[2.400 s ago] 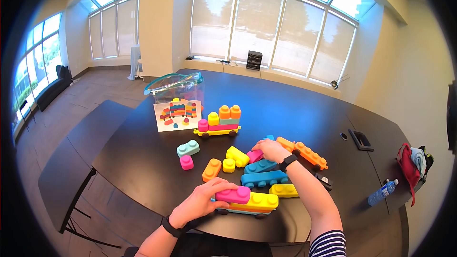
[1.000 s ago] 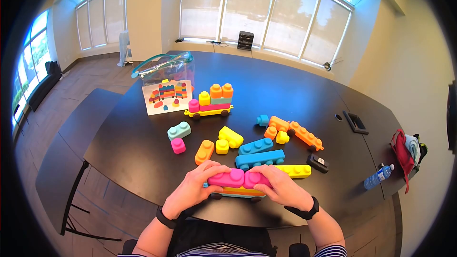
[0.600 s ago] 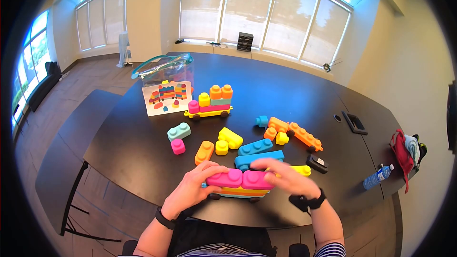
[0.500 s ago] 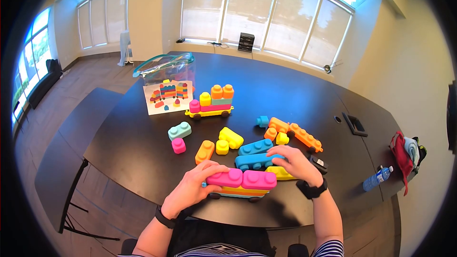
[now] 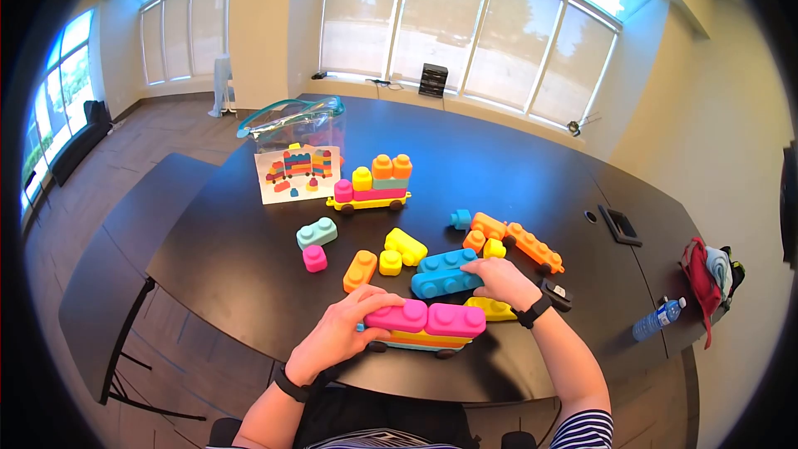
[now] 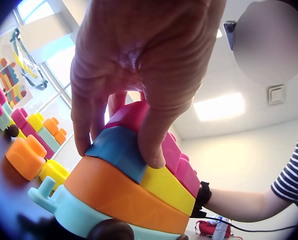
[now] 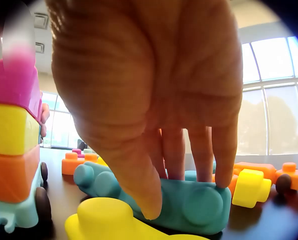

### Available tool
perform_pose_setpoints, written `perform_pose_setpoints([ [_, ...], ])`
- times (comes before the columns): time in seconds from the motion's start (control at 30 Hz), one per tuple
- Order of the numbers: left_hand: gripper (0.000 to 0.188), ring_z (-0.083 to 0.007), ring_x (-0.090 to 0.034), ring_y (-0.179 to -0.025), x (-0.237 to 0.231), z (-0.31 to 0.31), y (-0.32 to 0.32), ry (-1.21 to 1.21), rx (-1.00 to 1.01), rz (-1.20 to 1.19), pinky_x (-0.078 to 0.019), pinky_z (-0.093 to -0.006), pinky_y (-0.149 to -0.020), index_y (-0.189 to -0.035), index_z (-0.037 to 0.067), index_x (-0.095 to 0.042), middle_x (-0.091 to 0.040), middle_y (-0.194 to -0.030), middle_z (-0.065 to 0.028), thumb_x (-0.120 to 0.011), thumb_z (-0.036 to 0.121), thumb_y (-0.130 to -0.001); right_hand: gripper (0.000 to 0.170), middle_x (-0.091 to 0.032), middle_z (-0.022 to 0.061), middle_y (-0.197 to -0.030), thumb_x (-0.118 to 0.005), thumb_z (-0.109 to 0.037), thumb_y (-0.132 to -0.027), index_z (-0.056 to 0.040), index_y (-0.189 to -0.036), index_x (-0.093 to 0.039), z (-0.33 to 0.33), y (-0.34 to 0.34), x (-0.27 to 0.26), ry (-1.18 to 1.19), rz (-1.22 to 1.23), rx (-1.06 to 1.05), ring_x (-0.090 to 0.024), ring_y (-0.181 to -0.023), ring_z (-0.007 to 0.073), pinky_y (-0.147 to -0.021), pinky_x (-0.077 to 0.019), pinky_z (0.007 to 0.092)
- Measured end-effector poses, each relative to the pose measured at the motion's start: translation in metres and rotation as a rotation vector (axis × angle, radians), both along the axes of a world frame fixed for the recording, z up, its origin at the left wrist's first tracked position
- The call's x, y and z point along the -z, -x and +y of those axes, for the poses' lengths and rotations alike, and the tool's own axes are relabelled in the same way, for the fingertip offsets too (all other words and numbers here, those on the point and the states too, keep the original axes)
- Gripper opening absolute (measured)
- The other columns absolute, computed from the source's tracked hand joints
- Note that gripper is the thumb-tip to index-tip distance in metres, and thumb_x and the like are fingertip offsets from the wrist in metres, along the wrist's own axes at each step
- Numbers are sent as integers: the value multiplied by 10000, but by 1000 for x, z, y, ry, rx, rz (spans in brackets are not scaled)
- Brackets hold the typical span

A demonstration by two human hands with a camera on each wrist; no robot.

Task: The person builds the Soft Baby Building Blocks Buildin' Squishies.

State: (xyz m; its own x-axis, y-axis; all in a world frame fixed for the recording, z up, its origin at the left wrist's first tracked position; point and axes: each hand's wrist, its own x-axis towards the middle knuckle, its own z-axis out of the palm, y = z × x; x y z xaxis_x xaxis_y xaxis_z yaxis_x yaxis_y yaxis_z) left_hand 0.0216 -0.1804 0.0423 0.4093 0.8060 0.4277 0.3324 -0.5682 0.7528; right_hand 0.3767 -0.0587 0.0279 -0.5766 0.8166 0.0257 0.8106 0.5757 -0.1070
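My left hand (image 5: 337, 331) curls round one end of the pink-topped, wheeled plastic brick stack (image 5: 424, 337) beneath it, best steadied lightly, while my right hand (image 5: 504, 281) pinches the long, studded blue plastic brick (image 5: 443, 283) under its fingertips, where even pressure should limit tilting.

Your left forearm (image 5: 264, 418) rises from the lower edge of the head view, angled inward, and your left hand (image 5: 337, 331) grips from above, its thumb on one side and its curled fingers on the other. Your right forearm (image 5: 569, 355) comes out of a striped sleeve (image 5: 583, 430) and slants up and inward. Your right hand (image 5: 505, 283) reaches farther forward, palm down, pinching between its thumb and lowered fingers. Your hands are apart, and each wrist wears a dark band.
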Motion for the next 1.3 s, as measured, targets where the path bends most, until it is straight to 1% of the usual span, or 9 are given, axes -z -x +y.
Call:
perform_pose_setpoints([
  [0.3,712,-344,-689,-1124,-3,-4,-1,7,-9,4,-570,-425,-952,-1455,192,-622,-670,-1245,-98,-850,6,-806,500,-687,104,-1136,-902,-204,-757,-95,-1212,-723,4,10,-2,-90,-47,-6,-702,-1072,336,-910,-581,464],
  [0.4,854,-378,-693,-1133,-4,-6,-1,30,-44,1,-563,-451,-968,-1570,193,-503,-692,-1240,-125,-865,27,-814,505,-708,108,-1153,-901,-233,-776,-99,-1229,-723,-3,6,-29,-124,180,-32,-700,-1083,346,-920,-571,466],
  [0.57,1121,-446,-688,-1163,14,0,0,83,-89,-34,-549,-496,-1000,-1698,173,-245,-718,-1253,-190,-905,62,-799,507,-710,115,-1122,-903,-203,-834,-82,-1284,-703,-52,31,-92,-79,612,-63,-693,-1026,283,-924,-550,359],
  [0.67,1168,-372,-684,-1261,16,1,0,185,-77,-62,-520,-446,-1106,-1708,146,-208,-694,-1344,-192,-920,35,-788,507,-719,118,-1132,-906,-203,-834,-72,-1278,-699,-86,47,-102,15,713,-83,-696,-1034,279,-933,-551,363],
  [0.77,1145,-445,-675,-1233,22,4,-1,130,-70,-103,-551,-497,-1066,-1704,178,-213,-696,-1348,-210,-914,76,-805,499,-721,98,-1149,-903,-189,-851,-52,-1284,-696,-104,60,-96,43,654,-77,-688,-1027,229,-947,-540,345],
  [0.87,1173,-371,-603,-1397,16,3,0,214,-60,-74,-501,-456,-1173,-1706,154,-211,-539,-1582,-207,-922,10,-784,506,-720,96,-1153,-899,-197,-860,-56,-1299,-692,-109,64,-85,71,655,-63,-691,-1023,231,-931,-546,342],
  [1.0,1159,-374,-580,-1421,17,4,1,225,-47,-87,-500,-464,-1180,-1703,160,-222,-517,-1597,-221,-919,11,-790,491,-724,101,-1147,-881,-213,-886,-63,-1312,-689,-112,65,-89,131,653,-84,-696,-1016,234,-918,-552,348],
  [1.17,1125,-378,-563,-1437,16,3,1,226,-48,-75,-498,-467,-1186,-1695,164,-261,-501,-1605,-231,-917,15,-793,420,-723,138,-1111,-837,-224,-932,-56,-1283,-678,-114,66,-86,154,656,-27,-704,-1006,327,-887,-572,391],
  [1.3,1054,-440,-682,-1200,20,3,0,118,-77,-76,-561,-482,-1017,-1655,169,-319,-717,-1289,-196,-916,77,-791,421,-736,138,-1119,-828,-230,-942,-35,-1288,-688,-115,66,-69,29,671,-78,-719,-1002,283,-897,-573,378],
])
